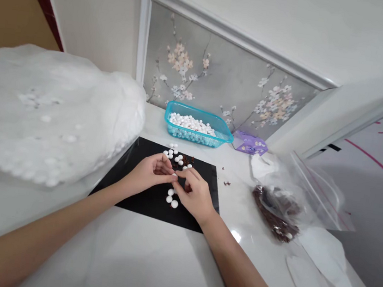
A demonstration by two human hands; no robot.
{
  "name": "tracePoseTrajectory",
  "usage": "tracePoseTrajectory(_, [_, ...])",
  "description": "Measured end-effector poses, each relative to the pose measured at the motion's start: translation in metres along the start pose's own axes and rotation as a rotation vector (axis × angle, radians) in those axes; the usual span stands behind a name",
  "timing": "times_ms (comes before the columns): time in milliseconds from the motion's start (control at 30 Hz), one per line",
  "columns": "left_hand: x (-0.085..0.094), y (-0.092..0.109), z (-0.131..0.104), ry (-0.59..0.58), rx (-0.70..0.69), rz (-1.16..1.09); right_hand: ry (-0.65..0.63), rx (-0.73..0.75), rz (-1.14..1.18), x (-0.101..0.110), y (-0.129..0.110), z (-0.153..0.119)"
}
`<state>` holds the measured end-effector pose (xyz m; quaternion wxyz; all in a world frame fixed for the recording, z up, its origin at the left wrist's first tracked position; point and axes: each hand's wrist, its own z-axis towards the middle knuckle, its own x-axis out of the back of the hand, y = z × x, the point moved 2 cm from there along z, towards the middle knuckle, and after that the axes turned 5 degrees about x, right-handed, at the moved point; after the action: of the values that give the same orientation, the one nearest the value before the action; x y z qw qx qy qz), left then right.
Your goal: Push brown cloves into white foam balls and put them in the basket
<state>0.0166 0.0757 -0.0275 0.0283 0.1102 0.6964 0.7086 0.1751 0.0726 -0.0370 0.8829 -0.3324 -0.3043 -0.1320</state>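
Observation:
Above a black mat (pixel 136 197), my left hand (pixel 149 172) and my right hand (pixel 195 193) meet fingertip to fingertip. A small white ball (pixel 175 176) shows between their pinched thumbs and forefingers; the fingers cover much of it. Just below the fingertips lie several white balls (pixel 174 204), with a bit of brown beside them. Beyond the hands, more white balls (pixel 171 152) are scattered with small dark brown pieces (pixel 186 160) on the mat's far part.
A blue basket (pixel 227 137) of white balls stands against the wall, beside a purple packet (pixel 252 144). To the right lies a clear zip bag (pixel 275 214) with brown pieces inside, near white paper (pixel 331 254). A large translucent bag (pixel 59 113) of white balls fills the left.

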Motion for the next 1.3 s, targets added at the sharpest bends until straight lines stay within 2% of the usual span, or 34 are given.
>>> tracePoseTrajectory(267, [0.002,-0.0028,0.0009,-0.034,-0.005,0.032,-0.019,0.02,-0.049,-0.0012,0.0014,-0.001])
tracePoseTrajectory(700, [0.0015,-0.001,0.0007,-0.027,0.017,0.004,0.025,0.053,-0.037,-0.0045,0.0002,-0.0004])
tracePoseTrajectory(1000, [0.002,0.0002,-0.0002,-0.028,0.031,-0.057,0.116,-0.086,0.022,-0.0001,-0.0007,0.0019])
tracePoseTrajectory(1300, [0.0023,-0.0017,0.0005,-0.051,0.055,-0.116,0.131,-0.081,0.002,-0.0002,-0.0011,0.0015])
